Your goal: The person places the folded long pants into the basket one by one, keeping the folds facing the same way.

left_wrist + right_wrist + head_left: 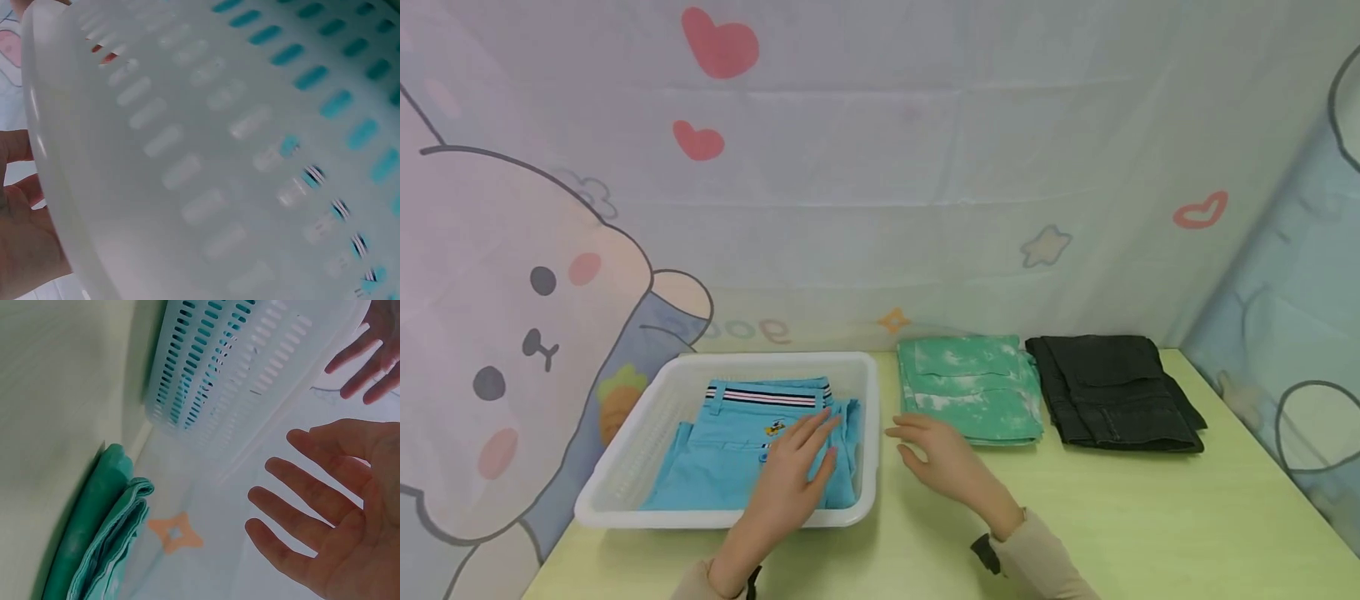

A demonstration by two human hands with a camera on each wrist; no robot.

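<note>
A folded pair of light blue pants (722, 471) with a striped waistband lies in a white plastic basket (775, 359) at the left. My left hand (786, 483) hovers over the right part of the basket, fingers extended and holding nothing. In the right wrist view that left hand (382, 347) is seen above the rim. To the right of the basket, my right hand (951, 467) is in the air with its fingers spread and loosely bent. Slotted basket wall (125, 231) fills most of the left wrist view, partly hiding the left hand (31, 244).
A folded green and white mottled garment (970, 392) lies to the right of the basket on the yellow-green table (1150, 517). Beside it is a folded black garment (1116, 392). A printed cloth (925, 167) hangs behind the table.
</note>
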